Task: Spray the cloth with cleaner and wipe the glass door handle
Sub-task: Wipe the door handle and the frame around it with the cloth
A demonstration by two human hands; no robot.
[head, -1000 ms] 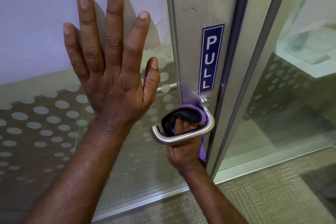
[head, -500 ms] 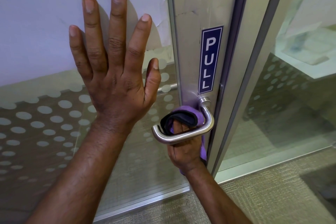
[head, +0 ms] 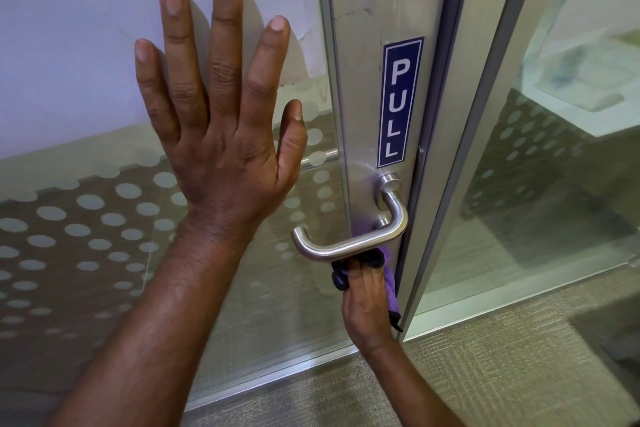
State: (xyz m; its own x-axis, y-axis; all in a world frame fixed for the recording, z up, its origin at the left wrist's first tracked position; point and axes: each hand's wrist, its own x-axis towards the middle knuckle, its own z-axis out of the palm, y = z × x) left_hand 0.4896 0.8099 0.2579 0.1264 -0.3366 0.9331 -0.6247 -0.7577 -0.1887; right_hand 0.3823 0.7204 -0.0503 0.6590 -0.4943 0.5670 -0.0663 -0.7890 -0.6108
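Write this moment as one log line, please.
left hand: flat on glass door | right hand: purple cloth under handle | step: wiping

Bunched purple cloth presses up beneath the horizontal steel lever door handle.

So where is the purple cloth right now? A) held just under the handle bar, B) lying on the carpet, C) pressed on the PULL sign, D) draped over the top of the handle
A: the right hand grips the purple cloth bunched just below the handle.
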